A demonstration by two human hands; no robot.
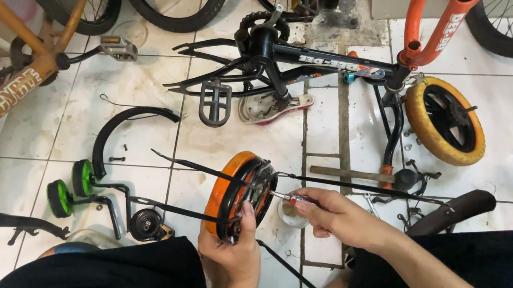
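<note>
On the floor (pixel 147 86), the wheel (pixel 241 194) stands on edge at the centre, just before the two hands — the left hand (pixel 233 251) under it, the right hand (pixel 335 216) at its right with a screwdriver (pixel 286 197) reaching into the hub. Behind the wheel lies the frame (pixel 305 56), with a second wheel (pixel 444 120) at its right end. A mudguard (pixel 123 129) and training wheels (pixel 71 187) lie to the left — a saddle (pixel 455 208) to the right.

A single head-worn camera looked steeply down, close over the person's lap and hands, at the tiled floor (pixel 147 86).
</note>
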